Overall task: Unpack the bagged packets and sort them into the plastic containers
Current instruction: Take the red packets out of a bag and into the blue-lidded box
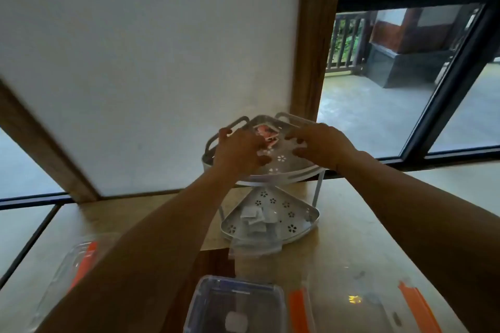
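Wooden table [351, 238]: fills the lower frame. Two-tier white corner rack [300, 170]: at 12 o'clock on the table, against the wall. Clear containers: orange-clipped [70, 273] at 8 o'clock, blue-rimmed [238, 303] at 6, orange-clipped [359, 303] at 5. White packets [257, 220]: lower tier. Left hand [238, 149]: over the upper tier, fingers closed on a pink bagged packet [263, 131]. Right hand [322, 146]: fingers spread apart, just beside it; contact indiscernible.

The upper tier of the white perforated two-tier corner rack [281, 162] is hemmed behind by raised handles and the white wall [151, 62]. The lower tier is crowded with pale packets [257, 220]. Bare wooden tabletop [351, 224] is left open rightward.
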A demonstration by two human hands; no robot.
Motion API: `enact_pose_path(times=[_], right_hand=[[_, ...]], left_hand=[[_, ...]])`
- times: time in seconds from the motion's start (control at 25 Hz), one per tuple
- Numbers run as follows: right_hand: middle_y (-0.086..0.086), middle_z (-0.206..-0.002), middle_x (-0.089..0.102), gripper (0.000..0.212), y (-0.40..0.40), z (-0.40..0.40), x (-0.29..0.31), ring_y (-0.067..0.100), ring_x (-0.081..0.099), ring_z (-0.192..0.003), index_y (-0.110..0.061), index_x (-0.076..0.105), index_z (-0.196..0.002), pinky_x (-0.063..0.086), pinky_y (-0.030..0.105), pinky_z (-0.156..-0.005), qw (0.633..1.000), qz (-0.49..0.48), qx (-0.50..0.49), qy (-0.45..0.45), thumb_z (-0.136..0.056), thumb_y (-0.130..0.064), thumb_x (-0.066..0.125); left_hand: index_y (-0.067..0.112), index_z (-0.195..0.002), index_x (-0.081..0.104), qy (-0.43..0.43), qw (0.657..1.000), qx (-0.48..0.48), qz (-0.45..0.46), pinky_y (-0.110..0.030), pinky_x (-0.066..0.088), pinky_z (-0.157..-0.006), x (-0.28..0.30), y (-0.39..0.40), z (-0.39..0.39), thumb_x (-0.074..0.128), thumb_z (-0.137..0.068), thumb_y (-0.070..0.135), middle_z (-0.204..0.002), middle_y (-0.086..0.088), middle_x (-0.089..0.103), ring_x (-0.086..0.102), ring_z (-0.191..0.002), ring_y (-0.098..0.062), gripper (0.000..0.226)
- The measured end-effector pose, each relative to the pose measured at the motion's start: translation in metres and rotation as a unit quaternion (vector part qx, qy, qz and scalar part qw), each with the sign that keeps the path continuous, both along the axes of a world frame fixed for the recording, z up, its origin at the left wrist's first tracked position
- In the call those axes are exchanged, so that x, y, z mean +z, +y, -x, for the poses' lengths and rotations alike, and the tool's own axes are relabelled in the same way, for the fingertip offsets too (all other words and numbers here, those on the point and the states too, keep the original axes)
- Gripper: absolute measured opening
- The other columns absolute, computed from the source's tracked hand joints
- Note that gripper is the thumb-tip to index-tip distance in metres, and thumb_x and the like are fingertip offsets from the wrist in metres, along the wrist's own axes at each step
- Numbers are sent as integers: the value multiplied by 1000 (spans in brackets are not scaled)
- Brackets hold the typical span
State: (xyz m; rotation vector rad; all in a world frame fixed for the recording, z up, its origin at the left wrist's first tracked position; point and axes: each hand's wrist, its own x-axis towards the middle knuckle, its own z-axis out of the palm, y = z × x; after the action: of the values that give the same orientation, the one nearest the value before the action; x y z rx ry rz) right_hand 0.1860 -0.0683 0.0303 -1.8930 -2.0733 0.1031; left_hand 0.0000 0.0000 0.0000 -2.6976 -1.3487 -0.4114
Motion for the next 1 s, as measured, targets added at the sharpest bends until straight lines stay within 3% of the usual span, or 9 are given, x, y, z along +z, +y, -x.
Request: enact_pose_path(times=[0.16, 0.28, 0.4, 0.52, 0.8, 1.0], right_hand=[[2, -135, 56, 36, 21, 4, -15, 24, 58, -116, -29, 62, -124, 47, 37, -98, 997, -16, 5, -70, -89, -22, 66], [5, -128, 61, 26, 35, 3, -31, 26, 58, -115, -26, 66, -118, 48, 42, -100, 997, -21, 2, -76, -93, -24, 61], [5, -122, 65, 22, 42, 4, -37, 25, 60, -113, -22, 67, -114, 45, 38, -100, 996, -39, 12, -81, -96, -23, 56], [3, -113, 69, 20, 47, 5, -38, 25, 64, -104, -25, 70, -108, 52, 41, -93, 994, -48, 12, -100, -95, -27, 55], [3, -90, 69, 18, 31, 13, -18, 22, 65, -80, -20, 69, -97, 54, 38, -76, 995, -96, -23, -33, -96, -28, 52], [4, -92, 71, 21, 9, 29, 11, 22, 65, -80, -16, 68, -101, 51, 33, -79, 990, -133, -41, -11, -99, -26, 50]], left_hand=[[30, -105, 64, 8, 1000, 10, 21, -46, 45, -98, -13, 12, -8, 61, -83, 52, -104, 4, 69, 63, -101, -20, 31], [24, -108, 64, -9, 1000, -7, 5, -44, 45, -99, -17, 16, -13, 60, -88, 41, -105, 0, 70, 65, -100, -21, 26], [21, -108, 65, 43, 999, -9, -32, -43, 44, -97, -15, 22, -18, 53, -93, 34, -103, -3, 71, 66, -95, -22, 23], [21, -111, 65, 57, 998, -11, -25, -44, 42, -100, -14, 22, -20, 49, -94, 30, -106, -5, 71, 66, -97, -24, 25], [17, -115, 61, -15, 999, -17, -45, -41, 44, -88, 8, 9, -5, 44, -99, 28, -112, -5, 62, 61, -93, -25, 27], [14, -111, 53, -34, 996, -7, -86, -32, 35, -72, 37, -19, 12, 51, -96, 13, -104, -5, 60, 53, -73, -24, 15]])
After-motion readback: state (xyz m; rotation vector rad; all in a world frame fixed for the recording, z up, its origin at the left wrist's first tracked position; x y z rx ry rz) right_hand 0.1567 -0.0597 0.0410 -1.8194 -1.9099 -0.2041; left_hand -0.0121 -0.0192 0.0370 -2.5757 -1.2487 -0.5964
